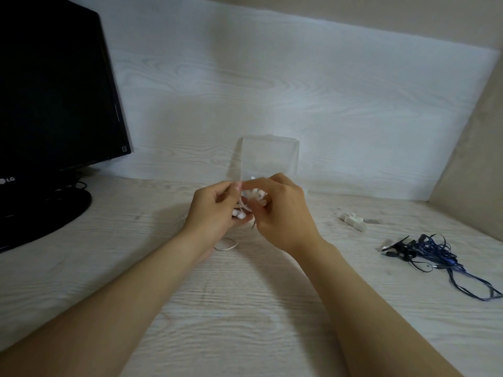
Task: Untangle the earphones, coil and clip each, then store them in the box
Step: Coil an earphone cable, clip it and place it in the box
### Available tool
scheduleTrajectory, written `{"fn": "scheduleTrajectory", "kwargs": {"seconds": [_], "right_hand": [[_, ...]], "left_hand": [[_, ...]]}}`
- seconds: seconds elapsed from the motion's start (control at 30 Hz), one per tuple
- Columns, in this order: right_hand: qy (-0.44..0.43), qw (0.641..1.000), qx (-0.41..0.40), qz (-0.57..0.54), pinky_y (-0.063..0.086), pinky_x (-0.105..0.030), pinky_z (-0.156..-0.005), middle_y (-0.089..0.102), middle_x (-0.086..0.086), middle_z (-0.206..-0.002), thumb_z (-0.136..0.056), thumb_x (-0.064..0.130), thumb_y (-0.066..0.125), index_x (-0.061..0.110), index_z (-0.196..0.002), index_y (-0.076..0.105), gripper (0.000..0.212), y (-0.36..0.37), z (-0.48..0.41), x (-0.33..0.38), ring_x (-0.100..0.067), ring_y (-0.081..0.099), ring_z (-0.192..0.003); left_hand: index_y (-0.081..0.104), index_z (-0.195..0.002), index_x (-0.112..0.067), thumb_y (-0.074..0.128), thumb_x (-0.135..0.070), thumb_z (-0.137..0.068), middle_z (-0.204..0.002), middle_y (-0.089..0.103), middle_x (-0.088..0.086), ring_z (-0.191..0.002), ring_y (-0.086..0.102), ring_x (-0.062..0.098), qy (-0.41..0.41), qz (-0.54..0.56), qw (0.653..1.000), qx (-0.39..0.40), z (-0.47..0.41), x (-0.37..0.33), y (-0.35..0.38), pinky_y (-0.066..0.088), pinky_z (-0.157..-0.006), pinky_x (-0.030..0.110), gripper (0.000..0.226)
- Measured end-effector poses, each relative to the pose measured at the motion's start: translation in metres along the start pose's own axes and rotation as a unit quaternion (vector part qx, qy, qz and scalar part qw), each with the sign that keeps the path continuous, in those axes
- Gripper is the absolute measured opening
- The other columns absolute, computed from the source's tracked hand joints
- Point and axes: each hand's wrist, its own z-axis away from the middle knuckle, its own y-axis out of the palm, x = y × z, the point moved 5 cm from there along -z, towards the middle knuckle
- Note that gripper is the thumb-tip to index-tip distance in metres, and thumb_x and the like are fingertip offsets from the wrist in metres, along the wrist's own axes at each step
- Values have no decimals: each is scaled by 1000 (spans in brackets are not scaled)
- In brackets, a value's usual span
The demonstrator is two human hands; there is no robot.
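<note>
A bundle of white earphones (246, 203) is held just in front of the clear box (269, 156), the hands close together and both gripping it. The left hand (215, 210) curls its fingers around the cord, with white earbuds showing against its palm. The right hand (280, 210) meets it fingertip to fingertip and pinches the cord from the other side. Motion blur hides exactly how the cord runs between the fingers. A loose loop of the same white cord (226, 245) hangs from the hands to the desk (245, 308), nearer the camera than the box.

The box stands upright at the back of the pale wood-grain desk, close to the white wall panel (299, 91). To the right of the box, a few small white clips (351, 219) lie together on the desk. Farther right of the box and nearer the camera, a second set of earphones, dark blue (424, 254), lies in a tangled heap, one long loop of its cord trailing toward the desk's right edge. Well to the left of the box, a black monitor (54, 91) sits on its round stand, screen dark.
</note>
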Motion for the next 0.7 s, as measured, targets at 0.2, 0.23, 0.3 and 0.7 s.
{"fn": "scheduleTrajectory", "kwargs": {"seconds": [0.2,0.23,0.3,0.7], "right_hand": [[82,994,3,-72,61,-28,-67,71,9,-86,-85,20,82,22,-120,66,38,1,1,-3,-3,71,-73],[71,995,8,-71,61,-28,-69,71,9,-88,-84,25,79,22,-116,69,34,1,2,0,-3,72,-75],[52,997,11,-64,61,-31,-73,71,12,-90,-84,36,72,21,-109,74,29,2,2,4,-6,71,-79],[135,987,-10,-83,60,-22,-79,63,6,-116,-88,12,71,26,-121,71,36,-1,2,-14,-8,69,-99]], "left_hand": [[80,-103,-10,53,-18,-111,-85,74,18,-62,63,9,40,-68,997,-11,0,-3,0,66,-79,39,30],[80,-99,-11,53,-19,-111,-86,73,21,-63,62,12,51,-86,995,-14,-2,-5,0,65,-78,40,31],[78,-94,-10,54,-22,-109,-88,72,21,-67,59,16,46,-73,996,-10,-5,-6,0,63,-79,39,31],[67,-136,-22,54,-19,-111,-126,76,3,-120,71,21,6,24,997,67,-7,-2,4,54,-108,45,28]]}}
